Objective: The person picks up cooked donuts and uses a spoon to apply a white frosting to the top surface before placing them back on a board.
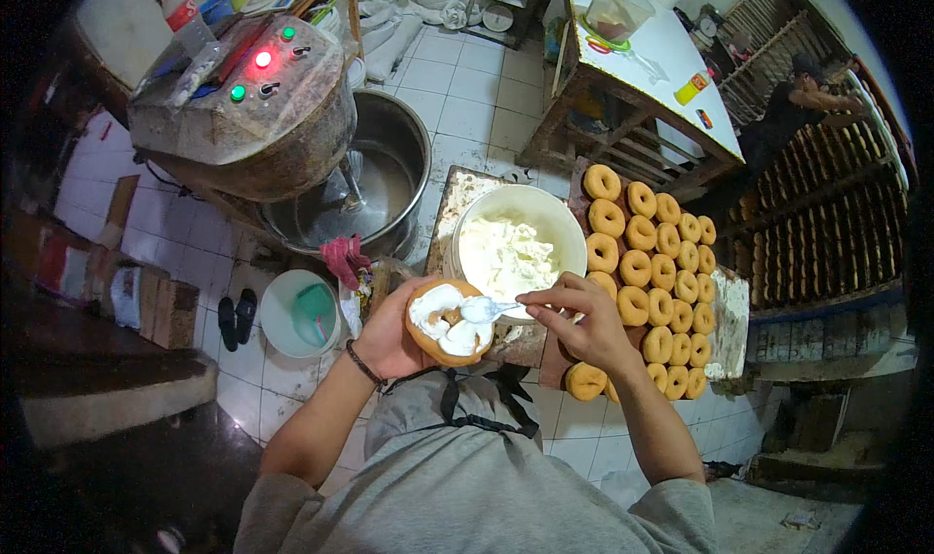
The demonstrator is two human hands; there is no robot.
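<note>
1. The left hand (384,335) is cupped under a doughnut (448,322), fingers closed around its edge, holding it in front of the person's chest.
2. The doughnut's top carries a thick, uneven coat of white cream.
3. The right hand (574,321) pinches a spoon (486,309) between thumb and fingers; the spoon's bowl, loaded with cream, rests on the doughnut.
4. Just beyond the hands stands a white bowl (574,238) holding white cream.
5. To the right of the bowl, a tray (730,321) bears rows of plain doughnuts (662,262), laid touching one another.
6. To the left, a large mixer (243,107) with red and green lights stands over a steel mixing bowl (413,155) on the tiled floor (467,97).
7. A small white bucket (277,311) sits on the floor near the left forearm.
</note>
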